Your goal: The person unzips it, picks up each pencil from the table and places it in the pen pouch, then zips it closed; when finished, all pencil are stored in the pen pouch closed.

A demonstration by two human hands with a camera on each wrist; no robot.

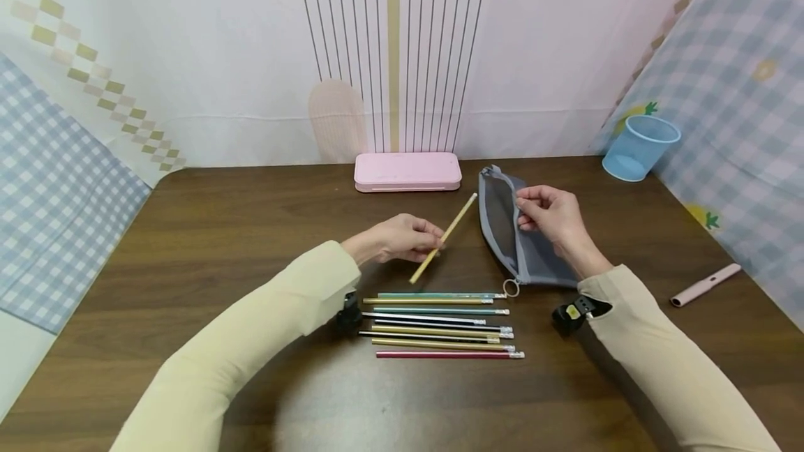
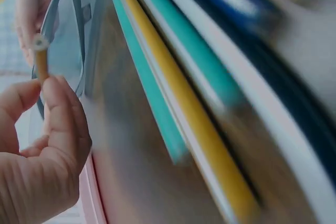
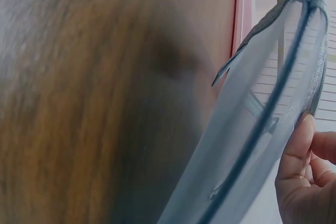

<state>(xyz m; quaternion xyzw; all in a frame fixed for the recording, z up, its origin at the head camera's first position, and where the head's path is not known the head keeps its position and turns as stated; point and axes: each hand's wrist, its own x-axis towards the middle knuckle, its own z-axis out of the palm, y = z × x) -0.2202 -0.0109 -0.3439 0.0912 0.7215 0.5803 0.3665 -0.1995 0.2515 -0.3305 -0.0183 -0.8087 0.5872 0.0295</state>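
Observation:
My left hand [image 1: 408, 237] pinches a yellow pencil [image 1: 461, 213] partway along its length, raised at a slant with its eraser end toward the pouch. In the left wrist view the pencil [image 2: 41, 59] stands up from between thumb and fingers. A grey zippered mesh pouch [image 1: 546, 260] lies to the right, its mouth spread apart. With thumb and fingertips my right hand [image 1: 555, 218] grips the pouch's right edge, also seen in the right wrist view on the pouch [image 3: 231, 150]. Several pencils [image 1: 440, 311] in green, yellow, black and red lie in a row in front.
A pink pencil case [image 1: 408, 171] sits at the table's back edge. At the back right corner stands a blue mesh cup [image 1: 639, 148]. A slim pink object [image 1: 705, 285] lies by the right edge. A ring pull [image 1: 511, 288] hangs from the pouch's zipper near the pencils.

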